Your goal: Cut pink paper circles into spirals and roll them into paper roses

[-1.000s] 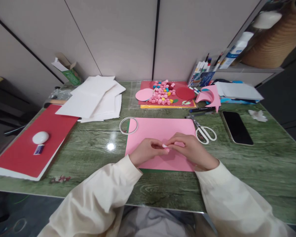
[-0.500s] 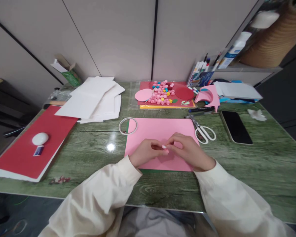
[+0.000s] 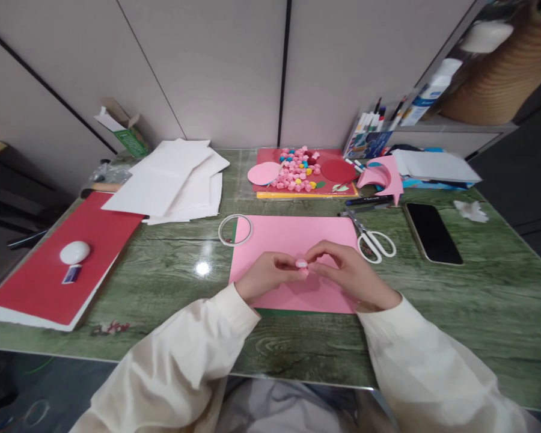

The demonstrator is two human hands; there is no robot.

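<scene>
Between the fingertips of my left hand [image 3: 270, 273] is a small pink paper piece [image 3: 302, 270] with a white patch on its upper side. My right hand [image 3: 342, 267] pinches at the piece's right edge, thumb and index finger close together. Both hands hover over a pink paper sheet [image 3: 293, 231], which lies on a green sheet. A roll of white tape [image 3: 235, 242] overlaps the sheet's upper left corner. White-handled scissors [image 3: 377, 247] rest at its right side, blades pointing away from me.
Behind the sheet, many pink, yellow and blue paper bits [image 3: 300, 171] sit on a red pack. A black phone [image 3: 433, 233] lies to the right. On the left are white papers [image 3: 162, 174] and a red sheet [image 3: 40, 282] bearing a white oval object [image 3: 74, 252].
The small pink piece has turned a little, so more of its white patch shows. My right fingertips have shifted slightly; the objects on the table stay in place.
</scene>
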